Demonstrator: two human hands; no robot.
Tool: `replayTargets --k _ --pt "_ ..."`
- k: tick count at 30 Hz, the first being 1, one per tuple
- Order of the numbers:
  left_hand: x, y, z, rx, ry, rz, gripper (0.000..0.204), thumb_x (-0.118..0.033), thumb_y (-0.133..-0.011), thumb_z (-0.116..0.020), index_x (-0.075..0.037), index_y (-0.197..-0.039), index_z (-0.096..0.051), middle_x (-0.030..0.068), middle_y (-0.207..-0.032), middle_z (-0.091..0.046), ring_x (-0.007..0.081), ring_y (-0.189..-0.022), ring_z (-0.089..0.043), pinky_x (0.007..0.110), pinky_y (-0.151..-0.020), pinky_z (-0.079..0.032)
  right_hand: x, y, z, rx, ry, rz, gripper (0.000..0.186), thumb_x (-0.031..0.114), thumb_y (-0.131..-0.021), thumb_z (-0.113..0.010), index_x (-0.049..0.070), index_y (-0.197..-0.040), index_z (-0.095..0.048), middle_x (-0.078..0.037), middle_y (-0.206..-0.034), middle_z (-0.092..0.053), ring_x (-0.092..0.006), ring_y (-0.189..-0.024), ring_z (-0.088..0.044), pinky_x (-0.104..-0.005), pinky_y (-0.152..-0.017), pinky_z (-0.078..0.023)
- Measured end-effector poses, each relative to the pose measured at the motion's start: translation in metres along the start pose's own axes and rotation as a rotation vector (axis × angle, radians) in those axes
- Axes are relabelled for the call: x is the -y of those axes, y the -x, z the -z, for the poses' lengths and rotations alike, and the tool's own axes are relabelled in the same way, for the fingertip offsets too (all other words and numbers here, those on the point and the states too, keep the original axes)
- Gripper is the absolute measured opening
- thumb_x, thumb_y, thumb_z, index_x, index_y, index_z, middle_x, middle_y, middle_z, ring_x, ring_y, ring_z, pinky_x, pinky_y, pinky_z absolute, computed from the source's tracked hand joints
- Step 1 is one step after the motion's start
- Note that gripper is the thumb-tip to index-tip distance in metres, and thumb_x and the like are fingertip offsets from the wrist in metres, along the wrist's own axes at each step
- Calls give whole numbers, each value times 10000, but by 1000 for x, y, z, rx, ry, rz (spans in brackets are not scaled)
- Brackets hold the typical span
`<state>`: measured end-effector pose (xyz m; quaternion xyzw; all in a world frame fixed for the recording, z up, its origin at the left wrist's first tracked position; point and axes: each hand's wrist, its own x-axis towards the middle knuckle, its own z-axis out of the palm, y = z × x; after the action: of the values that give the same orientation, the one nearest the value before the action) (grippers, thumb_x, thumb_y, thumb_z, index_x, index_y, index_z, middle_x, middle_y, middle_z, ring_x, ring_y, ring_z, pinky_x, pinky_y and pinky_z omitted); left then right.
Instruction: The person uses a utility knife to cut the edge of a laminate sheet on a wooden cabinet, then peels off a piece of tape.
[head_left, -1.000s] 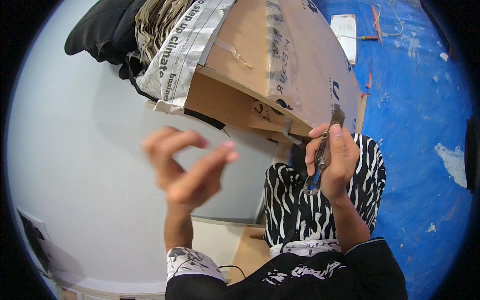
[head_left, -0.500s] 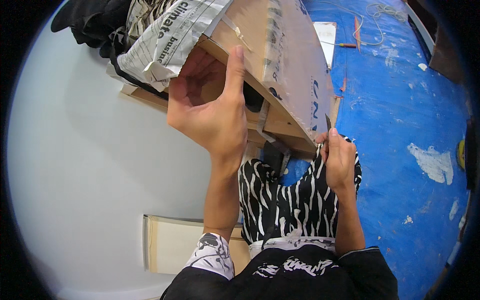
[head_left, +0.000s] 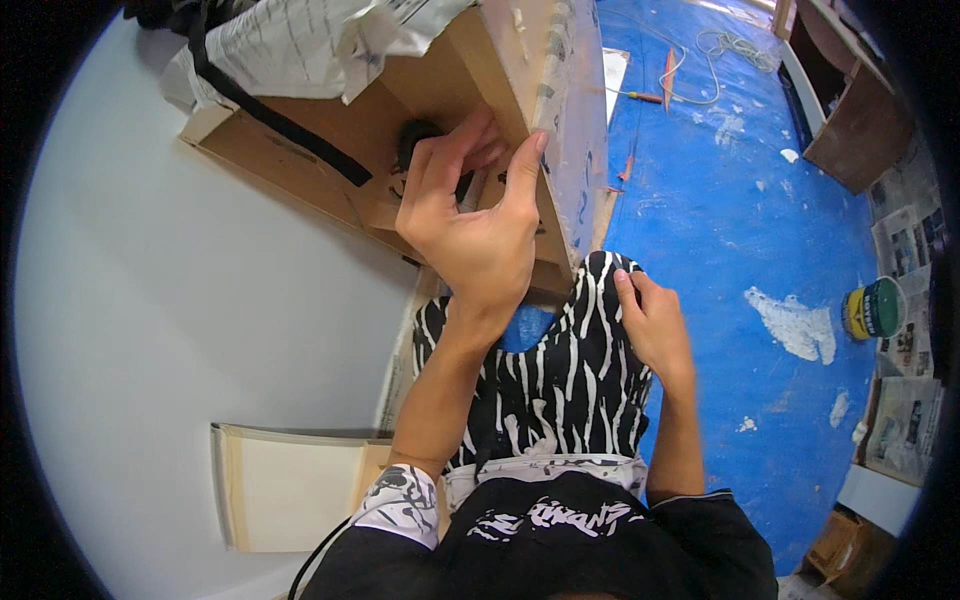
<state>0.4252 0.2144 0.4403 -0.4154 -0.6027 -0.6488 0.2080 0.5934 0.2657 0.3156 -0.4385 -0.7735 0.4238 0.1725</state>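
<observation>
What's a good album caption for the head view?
Left hand at an open brown box, right hand over striped trousers.

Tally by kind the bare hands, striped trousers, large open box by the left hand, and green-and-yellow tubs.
Bare hands: 2 (left hand, right hand)
Striped trousers: 1 pair
Large open box: 1
Green-and-yellow tub: 1
Total: 5

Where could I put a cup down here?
On the blue sheet, the strip between the right hand and the white stain looks bare. It is crowded farther up, around the pale cord and red-handled tool, and by the left hand at the cardboard box.
</observation>
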Motion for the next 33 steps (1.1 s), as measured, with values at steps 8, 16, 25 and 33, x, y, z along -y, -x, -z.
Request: replayTargets --k 8,16,25,33 --pt "-6 -4 -1 -70 69 -59 406 -3 -754 -828 31 -1129 -675 62 -1019 -632 113 -852 -630 239 -739 -487 -6 12 4 9 19 -18 454 362 -1002 -469 -63 -1074 -611 -323 -839 -621 -486 -825 -618 -483 -711 -467" --pt "-3 -2 17 50 226 250 278 -14 -778 -806 33 -1032 -702 56 -934 -657 94 -817 -601 224 -726 -479 0 27 7 -38 42 81 338 207 -972 -561 -66 -1167 -601 -147 -685 -594 -155 -592 -550 -337 -563 -436" --pt "8 9 24 98 261 271 207 -33 -852 -700 6 -1054 -728 104 -907 -667 151 -810 -627 274 -738 -501 24 28 0 -153 -327 226 214 141 -1027 -510 -22 -1141 -587 -22 -739 -598 -86 -612 -558 -249 -508 -432" --pt "35 17 30 164 331 274 220 -4 -871 -629 0 -1073 -719 133 -988 -685 204 -872 -664 308 -791 -511 83 34 3 -81 -741 165 443 286 -1069 -365 -73 -1304 -475 -92 -825 -582 -117 -626 -526 -257 -514 -473"
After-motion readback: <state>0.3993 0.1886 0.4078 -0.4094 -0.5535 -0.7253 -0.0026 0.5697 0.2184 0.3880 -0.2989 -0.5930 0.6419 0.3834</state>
